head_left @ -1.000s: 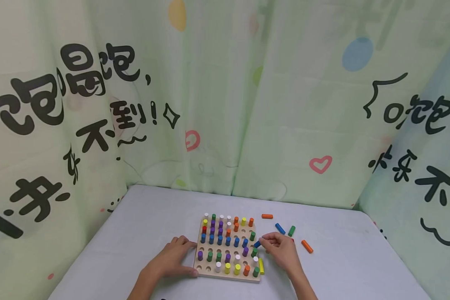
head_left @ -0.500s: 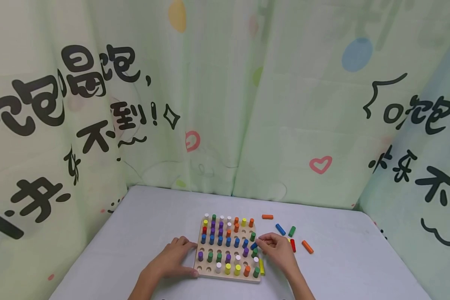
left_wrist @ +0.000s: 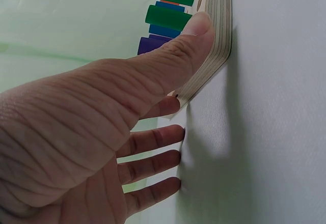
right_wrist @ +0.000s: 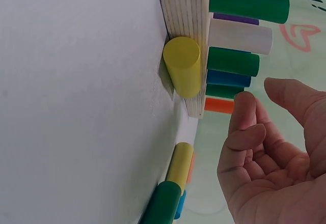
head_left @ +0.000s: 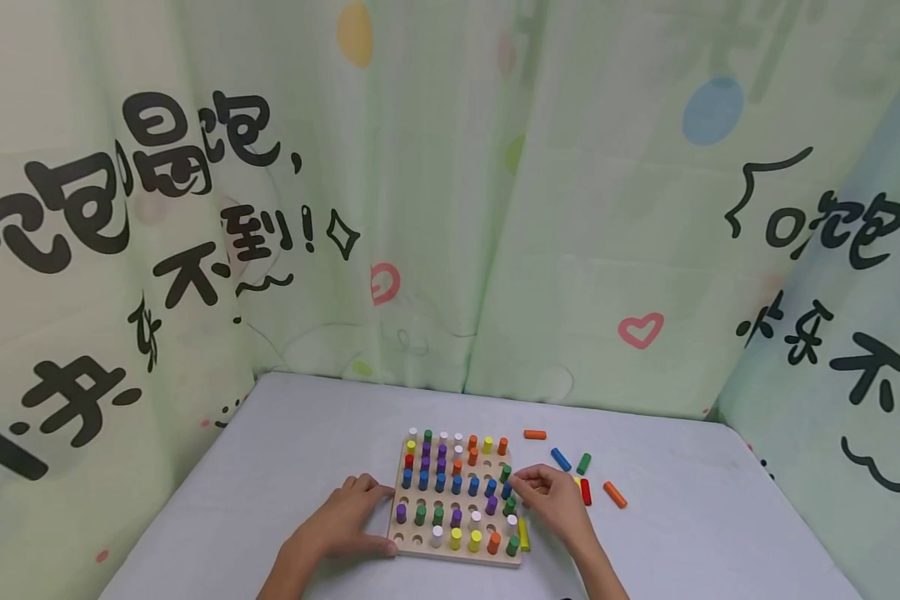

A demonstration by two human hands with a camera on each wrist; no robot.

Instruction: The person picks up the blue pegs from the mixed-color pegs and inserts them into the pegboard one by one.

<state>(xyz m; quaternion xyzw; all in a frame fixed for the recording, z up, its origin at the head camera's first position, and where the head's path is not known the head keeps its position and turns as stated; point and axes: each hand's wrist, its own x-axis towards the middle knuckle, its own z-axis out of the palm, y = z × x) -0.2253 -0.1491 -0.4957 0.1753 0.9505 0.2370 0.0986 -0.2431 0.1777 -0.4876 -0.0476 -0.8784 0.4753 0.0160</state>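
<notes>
A wooden pegboard (head_left: 468,556) with rows of coloured pegs lies on the table. My left hand (head_left: 348,517) rests against its left side, thumb at the near corner and fingers stretched along the edge. In the left wrist view the thumb (left_wrist: 196,28) touches the board, beside green pegs. At the right edge, a blue peg (head_left: 506,490) stands at the end of the blue row. My right hand (head_left: 558,500) is beside it. In the right wrist view the thumb and forefinger of my right hand (right_wrist: 270,142) are apart, near the blue peg's (right_wrist: 229,78) top, holding nothing.
Loose pegs lie right of the board: a yellow peg (head_left: 523,534) against its side, a red peg (head_left: 586,492), a green peg (head_left: 584,463), a blue peg (head_left: 561,458) and orange pegs (head_left: 614,494). A printed curtain (head_left: 450,208) surrounds the white table (head_left: 232,500).
My right hand has moved slightly left and set the blue peg upright in the board's right-end hole, then let it go. The left hand has stayed put.
</notes>
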